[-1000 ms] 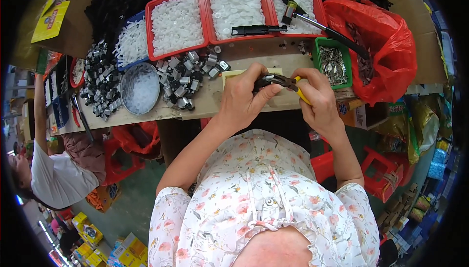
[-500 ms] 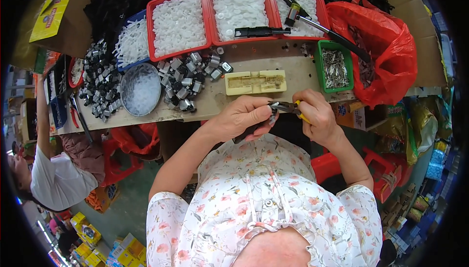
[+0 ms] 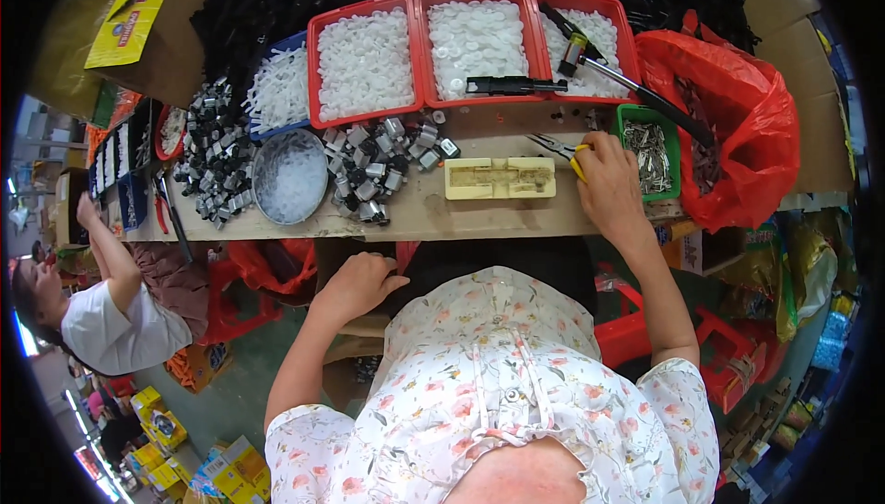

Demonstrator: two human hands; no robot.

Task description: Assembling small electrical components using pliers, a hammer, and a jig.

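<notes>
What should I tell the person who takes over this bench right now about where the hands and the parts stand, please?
Right hand: on the wooden bench top, gripping the yellow-handled pliers, beside the green tray of small metal pieces.
Left hand: below the bench edge, closed loosely; what it holds cannot be seen.
Cream rectangular plastic jig: flat on the bench, left of the right hand.
Pile of black-and-silver parts: left of the jig.
Three red trays of white plastic parts: at the back.
How much is done or left cannot be told.
</notes>
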